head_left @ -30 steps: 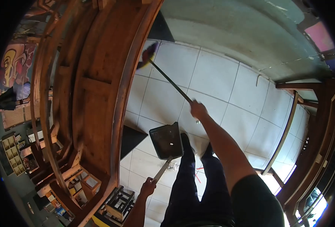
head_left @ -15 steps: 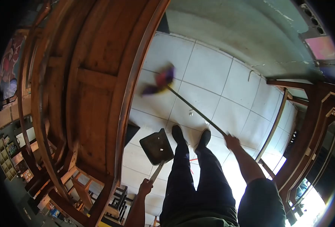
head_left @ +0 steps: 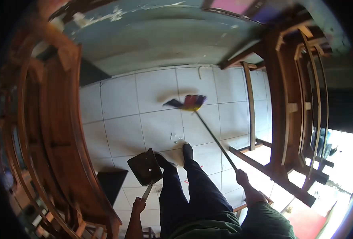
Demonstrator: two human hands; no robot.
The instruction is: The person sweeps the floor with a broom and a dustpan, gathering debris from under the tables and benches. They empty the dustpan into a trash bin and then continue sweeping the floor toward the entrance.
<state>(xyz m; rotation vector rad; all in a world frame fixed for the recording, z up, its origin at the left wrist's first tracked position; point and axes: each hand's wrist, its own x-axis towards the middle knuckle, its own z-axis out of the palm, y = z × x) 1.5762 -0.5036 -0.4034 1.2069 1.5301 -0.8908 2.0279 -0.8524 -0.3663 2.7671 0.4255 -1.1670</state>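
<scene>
Your broom (head_left: 191, 104) slants out ahead of you, its purple, red and yellow head over the pale tiled floor (head_left: 120, 135); blur hides whether the bristles touch the tiles. Your right hand (head_left: 242, 177) is clamped around the upper part of the stick, probably because a high grip gives the head more reach. That arm angles forward and outward, away from your legs. The dustpan (head_left: 136, 169) is beside your left shoe (head_left: 165, 161), with a small white scrap in it. Your left hand (head_left: 139, 204) is wrapped around its handle, arm low at your side, likely to keep the pan steady and the scrap inside. Whether the pan rests on the floor, I cannot tell. Pale litter (head_left: 176, 138) lies just ahead of your shoes. Wooden furniture (head_left: 65, 115) lines your left, a wooden frame (head_left: 279, 103) your right, and a grey-green wall (head_left: 152, 46) stands beyond.
</scene>
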